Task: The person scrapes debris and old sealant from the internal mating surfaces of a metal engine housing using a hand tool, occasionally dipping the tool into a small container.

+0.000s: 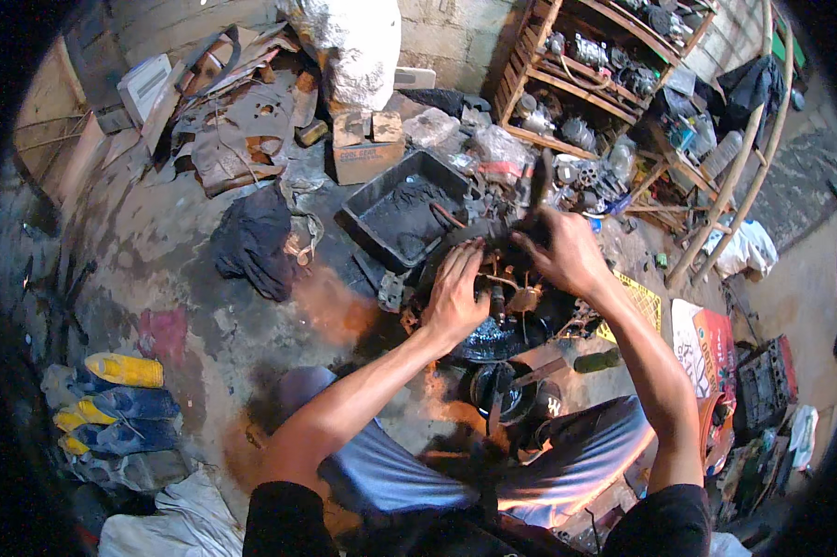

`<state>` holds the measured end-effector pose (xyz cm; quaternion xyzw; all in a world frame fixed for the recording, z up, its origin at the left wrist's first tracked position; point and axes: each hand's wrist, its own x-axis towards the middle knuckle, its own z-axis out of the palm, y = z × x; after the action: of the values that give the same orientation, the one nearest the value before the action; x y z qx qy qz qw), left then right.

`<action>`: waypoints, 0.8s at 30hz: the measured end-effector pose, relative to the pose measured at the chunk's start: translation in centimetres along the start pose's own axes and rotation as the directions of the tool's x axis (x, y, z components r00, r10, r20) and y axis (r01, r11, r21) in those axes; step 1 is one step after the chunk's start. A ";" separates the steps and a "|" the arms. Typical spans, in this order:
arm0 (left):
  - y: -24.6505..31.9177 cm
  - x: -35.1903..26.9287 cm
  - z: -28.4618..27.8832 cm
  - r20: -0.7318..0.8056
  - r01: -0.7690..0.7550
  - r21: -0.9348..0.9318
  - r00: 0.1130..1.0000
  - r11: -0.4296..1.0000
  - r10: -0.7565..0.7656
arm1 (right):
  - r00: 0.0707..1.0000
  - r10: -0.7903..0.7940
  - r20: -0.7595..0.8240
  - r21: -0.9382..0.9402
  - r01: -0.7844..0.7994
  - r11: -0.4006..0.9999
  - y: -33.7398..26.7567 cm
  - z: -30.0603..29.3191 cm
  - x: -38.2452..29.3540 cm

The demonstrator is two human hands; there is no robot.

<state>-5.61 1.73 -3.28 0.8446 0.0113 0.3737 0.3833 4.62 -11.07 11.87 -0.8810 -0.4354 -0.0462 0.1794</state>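
My left hand [458,296] lies over the near left edge of a dark, greasy metal part [491,237], fingers stretched forward and thumb to the right. My right hand [566,254] is closed around a dark, elongated tool [543,177] that points away from me; its exact kind is blurred. Between and below the hands is a round black basin [491,341] with shiny, oily liquid. A small cylindrical piece [499,303] stands up at its back. The hands hide much of the metal part.
A black rectangular tray [369,233] lies beyond my left hand, with a dark cloth [254,240] to its left. Mechanical parts fill a wooden shelf [585,90] at the back right. A yellow perforated crate [634,306] sits beside my right forearm. Blue-and-yellow shoes [136,407] are at left.
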 end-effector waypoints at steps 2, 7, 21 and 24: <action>1.2 0.6 0.8 -0.004 -0.077 -0.037 0.997 0.996 0.077 | 0.992 0.120 -0.034 0.106 -0.115 0.988 1.6 -1.4 -3.6; 5.2 -2.1 3.0 0.150 -0.296 -0.087 0.940 0.951 0.306 | 0.934 0.348 0.081 0.314 -0.356 0.880 8.5 0.6 -13.4; -2.2 -20.4 20.5 0.801 0.446 0.152 0.468 0.882 -0.374 | 0.382 0.847 0.371 0.289 -0.914 0.286 20.6 22.1 -32.9; -1.5 -22.1 23.3 0.821 0.472 0.264 0.347 0.841 -0.452 | 0.274 0.780 0.563 0.182 -0.961 0.206 21.1 24.7 -35.7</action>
<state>-6.29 -18.85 -27.96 0.8719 0.0529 -0.2209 0.4338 -2.72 -40.79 -25.42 -0.8790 0.1342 0.3362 0.3103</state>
